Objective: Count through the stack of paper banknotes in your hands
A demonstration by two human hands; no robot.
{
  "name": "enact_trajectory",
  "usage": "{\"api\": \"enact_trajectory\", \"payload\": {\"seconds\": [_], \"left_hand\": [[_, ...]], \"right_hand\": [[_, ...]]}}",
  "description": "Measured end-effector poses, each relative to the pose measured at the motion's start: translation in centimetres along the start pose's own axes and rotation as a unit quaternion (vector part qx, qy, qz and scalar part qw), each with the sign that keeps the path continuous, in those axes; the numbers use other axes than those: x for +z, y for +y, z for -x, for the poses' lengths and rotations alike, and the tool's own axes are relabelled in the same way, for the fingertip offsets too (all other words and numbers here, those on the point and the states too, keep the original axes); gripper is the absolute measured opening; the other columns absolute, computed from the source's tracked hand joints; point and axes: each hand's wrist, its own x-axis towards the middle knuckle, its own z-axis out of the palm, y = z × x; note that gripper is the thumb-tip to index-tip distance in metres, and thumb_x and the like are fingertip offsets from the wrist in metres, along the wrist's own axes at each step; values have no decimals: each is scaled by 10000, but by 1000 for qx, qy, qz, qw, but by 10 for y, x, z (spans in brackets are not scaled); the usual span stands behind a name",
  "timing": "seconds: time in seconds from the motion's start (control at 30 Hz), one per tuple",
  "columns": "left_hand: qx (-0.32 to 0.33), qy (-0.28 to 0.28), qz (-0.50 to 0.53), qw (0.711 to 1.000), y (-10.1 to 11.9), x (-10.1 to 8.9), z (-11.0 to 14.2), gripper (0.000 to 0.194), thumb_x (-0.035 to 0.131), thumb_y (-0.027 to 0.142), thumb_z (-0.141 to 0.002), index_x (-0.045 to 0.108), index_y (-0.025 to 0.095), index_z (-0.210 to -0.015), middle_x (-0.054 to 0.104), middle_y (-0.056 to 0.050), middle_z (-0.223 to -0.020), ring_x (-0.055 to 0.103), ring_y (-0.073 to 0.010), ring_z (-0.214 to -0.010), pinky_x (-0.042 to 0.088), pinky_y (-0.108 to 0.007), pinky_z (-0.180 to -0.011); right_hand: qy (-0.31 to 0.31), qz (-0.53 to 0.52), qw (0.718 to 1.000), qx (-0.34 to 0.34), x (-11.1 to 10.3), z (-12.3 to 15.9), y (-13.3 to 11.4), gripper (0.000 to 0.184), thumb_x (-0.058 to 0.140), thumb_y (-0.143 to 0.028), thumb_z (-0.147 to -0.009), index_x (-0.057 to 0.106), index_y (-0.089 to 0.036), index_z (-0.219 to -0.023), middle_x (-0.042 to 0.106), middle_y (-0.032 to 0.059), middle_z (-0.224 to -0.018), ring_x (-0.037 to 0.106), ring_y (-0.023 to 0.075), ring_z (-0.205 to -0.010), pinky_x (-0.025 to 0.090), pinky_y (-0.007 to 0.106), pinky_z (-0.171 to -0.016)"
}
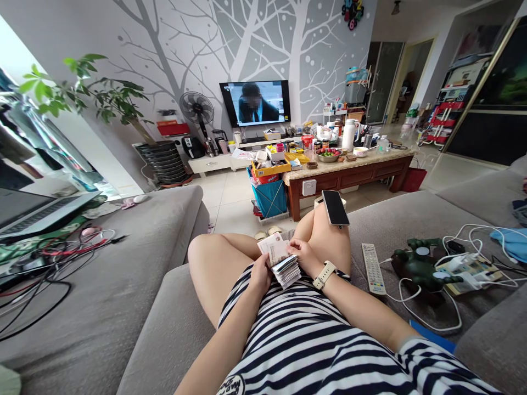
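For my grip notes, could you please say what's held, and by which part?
A stack of printed papers: the left hand holds its left side, the right hand its upper right edge.

From my head, one view looks forward and down, over my close dark-and-white striped fabric garment (313, 340), to the distant grey tree-painted wall (197, 38).

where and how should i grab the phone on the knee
Probably grip the phone by both long edges near its middle, the right hand coming from above: it is slim, lies screen up on the right knee, and nothing covers it. That hand is at the papers now.
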Motion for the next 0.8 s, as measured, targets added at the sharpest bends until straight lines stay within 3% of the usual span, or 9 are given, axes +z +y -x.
{"api": "enact_trajectory", "payload": {"seconds": [0.8], "left_hand": [[-13,6,5,1000,-5,-7,-9,208,538,160,-842,694,110,-969,754,-114,-924,715,-250,-911,578,-380,-844]], "right_hand": [[1,-3,1000,-18,-1,0,-2,262,696,-409,-736,579,-175,-730,516,-30,-640,437,119,-599,342,260,-605]]}}
